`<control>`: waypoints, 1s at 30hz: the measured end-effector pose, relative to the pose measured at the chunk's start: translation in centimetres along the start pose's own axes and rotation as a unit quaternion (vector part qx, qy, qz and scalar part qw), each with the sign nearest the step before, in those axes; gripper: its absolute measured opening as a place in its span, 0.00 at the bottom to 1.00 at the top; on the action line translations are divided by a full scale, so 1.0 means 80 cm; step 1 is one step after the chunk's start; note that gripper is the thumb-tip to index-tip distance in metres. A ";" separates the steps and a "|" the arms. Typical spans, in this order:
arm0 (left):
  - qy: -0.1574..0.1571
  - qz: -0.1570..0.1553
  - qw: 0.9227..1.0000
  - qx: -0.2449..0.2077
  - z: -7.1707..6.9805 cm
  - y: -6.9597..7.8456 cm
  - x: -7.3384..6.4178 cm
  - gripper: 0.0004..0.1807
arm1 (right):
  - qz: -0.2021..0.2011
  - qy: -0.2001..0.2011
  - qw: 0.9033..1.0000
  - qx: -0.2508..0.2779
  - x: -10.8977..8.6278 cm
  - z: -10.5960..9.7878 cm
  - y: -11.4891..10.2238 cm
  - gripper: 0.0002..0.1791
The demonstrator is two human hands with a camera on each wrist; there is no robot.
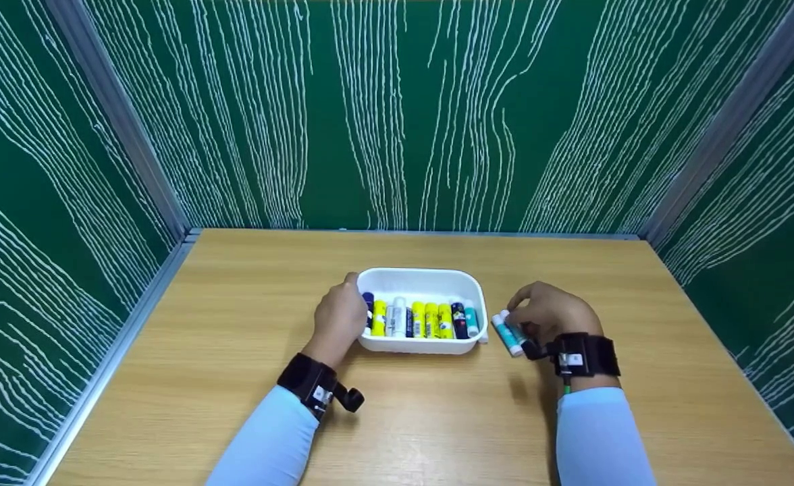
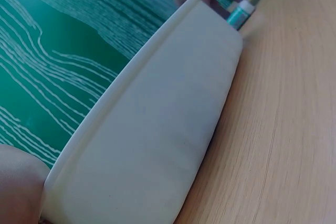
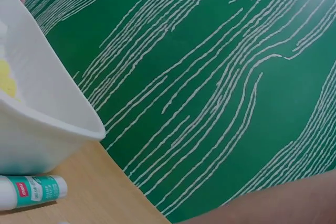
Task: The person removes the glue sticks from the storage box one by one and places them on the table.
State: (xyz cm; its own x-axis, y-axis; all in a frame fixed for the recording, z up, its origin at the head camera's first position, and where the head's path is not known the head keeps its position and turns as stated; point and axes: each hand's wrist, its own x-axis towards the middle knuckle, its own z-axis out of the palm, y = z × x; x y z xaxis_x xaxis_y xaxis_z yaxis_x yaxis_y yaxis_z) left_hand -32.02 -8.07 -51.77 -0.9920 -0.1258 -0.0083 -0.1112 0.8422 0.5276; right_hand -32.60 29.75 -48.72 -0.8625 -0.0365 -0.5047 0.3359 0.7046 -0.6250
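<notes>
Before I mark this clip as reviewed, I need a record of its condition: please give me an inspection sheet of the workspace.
Surface: wood-grain table, light glare toward the front.
Job's things: white container with a row of tubes; teal-and-white tubes outside, on its right.
Clutter: nothing seen.
Hands: left hand holds the container's left end; right hand is at the teal-and-white tubes, grip unclear.
Cables: nothing certain.
Surroundings: green panels with white wavy lines, metal posts.

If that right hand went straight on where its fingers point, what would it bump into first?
Most likely the teal-and-white glue sticks just by the right hand, then the white box; whether fingers touch the sticks is unclear.
</notes>
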 end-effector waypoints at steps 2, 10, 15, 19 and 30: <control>-0.003 -0.005 1.000 -0.001 -0.001 0.001 0.000 0.28 | -0.006 0.002 1.000 -0.013 0.001 0.005 -0.005 0.27; -0.005 -0.007 1.000 -0.006 -0.002 0.001 0.000 0.29 | -0.035 -0.010 0.998 -0.054 0.009 0.023 -0.022 0.22; -0.003 -0.005 1.000 -0.008 -0.002 0.001 0.001 0.29 | -0.034 -0.006 0.999 -0.028 0.014 0.027 -0.022 0.18; -0.003 -0.007 1.000 -0.008 -0.001 0.000 0.000 0.29 | -0.028 0.018 0.999 0.015 0.016 0.028 -0.020 0.19; -0.005 -0.007 1.000 -0.007 -0.001 0.001 0.000 0.29 | -0.035 0.033 0.998 0.040 0.024 0.033 -0.019 0.23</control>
State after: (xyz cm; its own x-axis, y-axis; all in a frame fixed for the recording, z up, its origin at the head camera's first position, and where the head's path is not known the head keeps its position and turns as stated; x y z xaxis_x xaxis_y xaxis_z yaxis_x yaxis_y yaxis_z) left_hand -32.02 -8.08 -51.66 -0.9908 -0.1331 -0.0245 -0.1252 0.8328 0.5393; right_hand -33.76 26.76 -50.33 -0.9069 -0.0356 -0.4197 0.3010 0.6424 -0.7048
